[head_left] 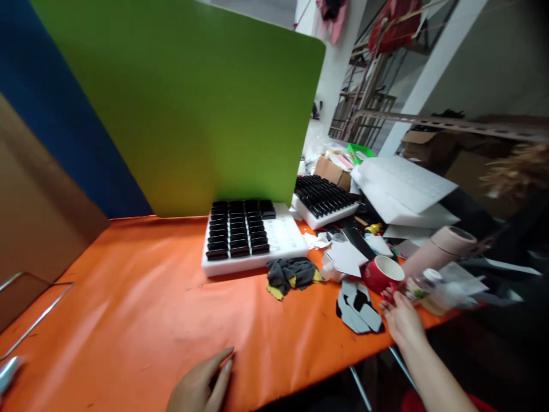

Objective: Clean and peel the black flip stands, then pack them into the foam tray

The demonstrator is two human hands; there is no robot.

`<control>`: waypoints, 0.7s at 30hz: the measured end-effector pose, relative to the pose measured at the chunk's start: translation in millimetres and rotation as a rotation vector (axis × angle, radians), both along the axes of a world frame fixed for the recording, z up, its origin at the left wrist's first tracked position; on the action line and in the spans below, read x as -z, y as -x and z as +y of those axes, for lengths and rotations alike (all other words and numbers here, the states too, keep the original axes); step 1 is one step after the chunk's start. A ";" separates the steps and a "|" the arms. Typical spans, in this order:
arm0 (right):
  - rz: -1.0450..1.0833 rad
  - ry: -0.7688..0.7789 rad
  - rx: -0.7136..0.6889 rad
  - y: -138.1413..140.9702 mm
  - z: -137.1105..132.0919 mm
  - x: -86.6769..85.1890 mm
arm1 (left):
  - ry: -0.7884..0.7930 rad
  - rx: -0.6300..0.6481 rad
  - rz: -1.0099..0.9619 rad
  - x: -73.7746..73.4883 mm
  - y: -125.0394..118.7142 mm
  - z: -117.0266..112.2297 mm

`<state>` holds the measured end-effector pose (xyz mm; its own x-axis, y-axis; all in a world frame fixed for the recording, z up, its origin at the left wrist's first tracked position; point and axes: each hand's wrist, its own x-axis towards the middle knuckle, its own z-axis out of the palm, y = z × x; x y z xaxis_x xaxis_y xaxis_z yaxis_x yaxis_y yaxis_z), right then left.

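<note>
At the table's right side my right hand (pixel 402 319) has its fingers closed at the handle of a red mug (pixel 372 276) with a pale inside. The mug stands upright. Just left of that hand lies a loose pile of flat grey and black pieces (pixel 358 309). My left hand (pixel 199 383) rests low on the orange tabletop (pixel 141 320), thumb and finger apart, with nothing visible in it. Farther back, a white foam tray (pixel 240 266) holds rows of black pieces (pixel 240 237); its right part shows bare slots. A dark grey cloth with yellow edges (pixel 294 273) lies before the tray.
Behind the mug stand a pink tumbler (pixel 437 252) and a small white-capped bottle (pixel 424 283). A second foam tray of black pieces (pixel 326 197) sits behind, near white sheets (pixel 403 183). A green and blue panel (pixel 206 109) borders the back. A bent metal wire (pixel 40 317) lies left.
</note>
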<state>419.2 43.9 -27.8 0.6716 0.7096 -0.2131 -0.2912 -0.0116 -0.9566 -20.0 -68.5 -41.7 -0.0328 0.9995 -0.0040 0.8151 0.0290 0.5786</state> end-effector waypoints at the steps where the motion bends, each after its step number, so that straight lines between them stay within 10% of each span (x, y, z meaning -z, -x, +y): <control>1: 0.003 0.008 0.015 -1.2 -3.4 0.5 | -0.009 0.008 0.011 -1.1 -1.1 -1.1; 6: -0.368 0.035 0.097 24.2 -34.5 7.8 | -0.044 0.027 0.025 -0.1 -2.3 -4.0; 16: -0.793 -0.077 -0.688 203.9 -59.9 11.0 | -0.053 0.005 -0.063 -4.7 -1.3 -7.2; 21: -0.949 -0.157 -0.844 241.7 -45.3 12.0 | -0.107 -0.196 0.046 -26.6 32.7 41.6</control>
